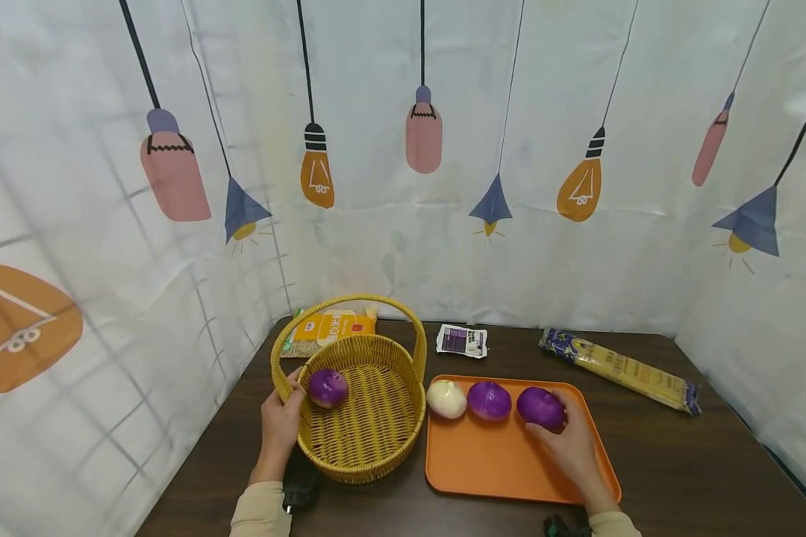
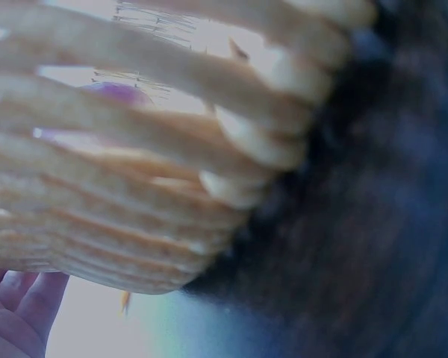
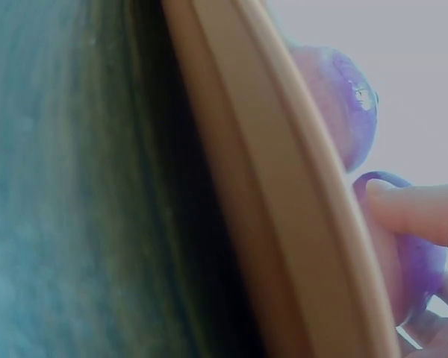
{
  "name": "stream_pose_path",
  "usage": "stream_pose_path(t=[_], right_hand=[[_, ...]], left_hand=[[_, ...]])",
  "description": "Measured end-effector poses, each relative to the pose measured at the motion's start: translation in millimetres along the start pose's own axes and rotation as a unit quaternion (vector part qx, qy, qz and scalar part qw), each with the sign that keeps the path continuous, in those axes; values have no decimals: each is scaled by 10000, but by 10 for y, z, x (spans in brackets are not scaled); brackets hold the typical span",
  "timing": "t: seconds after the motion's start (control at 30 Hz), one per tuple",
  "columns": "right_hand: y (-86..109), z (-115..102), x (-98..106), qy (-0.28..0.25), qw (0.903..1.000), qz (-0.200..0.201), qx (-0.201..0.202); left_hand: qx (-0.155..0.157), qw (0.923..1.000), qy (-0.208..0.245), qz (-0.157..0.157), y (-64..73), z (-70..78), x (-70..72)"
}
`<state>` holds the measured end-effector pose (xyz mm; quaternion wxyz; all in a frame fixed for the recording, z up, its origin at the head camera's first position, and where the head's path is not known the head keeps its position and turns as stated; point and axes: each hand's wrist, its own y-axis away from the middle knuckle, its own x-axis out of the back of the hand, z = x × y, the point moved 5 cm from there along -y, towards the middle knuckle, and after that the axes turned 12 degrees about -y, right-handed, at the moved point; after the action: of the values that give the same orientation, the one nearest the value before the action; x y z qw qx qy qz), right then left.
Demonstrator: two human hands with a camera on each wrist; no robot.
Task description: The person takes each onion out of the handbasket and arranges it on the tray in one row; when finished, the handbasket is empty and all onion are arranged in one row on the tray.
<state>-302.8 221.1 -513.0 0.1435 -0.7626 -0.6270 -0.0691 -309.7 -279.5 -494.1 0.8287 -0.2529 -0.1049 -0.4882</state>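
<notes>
My left hand (image 1: 283, 418) grips the left rim of a yellow woven basket (image 1: 389, 440) by the foot of its arched handle. Inside the basket, against its left wall, lies one purple onion (image 1: 328, 388). On an orange tray (image 1: 483, 466) stand a white onion (image 1: 446, 399) and a purple onion (image 1: 489, 401) in a row along the back. At the row's right end my right hand (image 1: 569, 440) holds another purple onion (image 1: 539, 408), thumb and fingers round its right side. The right wrist view shows the thumb (image 3: 411, 209) pressed on that onion, beyond the tray's edge (image 3: 284, 171).
Behind the basket lies a yellow-orange bag of grain (image 1: 329, 328). A small white and purple packet (image 1: 462, 341) is at the table's back edge. To the right is a long yellow and blue packet (image 1: 621, 371). White curtains with printed lamps (image 1: 490, 205) surround the dark table (image 1: 672, 455).
</notes>
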Motion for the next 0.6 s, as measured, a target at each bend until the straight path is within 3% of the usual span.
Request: stream_pose_path(t=[0.27, 0.6], right_hand=[[-25, 54, -26, 331, 9994, 46, 103], [-47, 73, -39, 254, 9997, 41, 12]], left_hand=[[19, 10000, 31, -14, 4, 0, -2], [46, 10000, 50, -18, 6, 22, 4]])
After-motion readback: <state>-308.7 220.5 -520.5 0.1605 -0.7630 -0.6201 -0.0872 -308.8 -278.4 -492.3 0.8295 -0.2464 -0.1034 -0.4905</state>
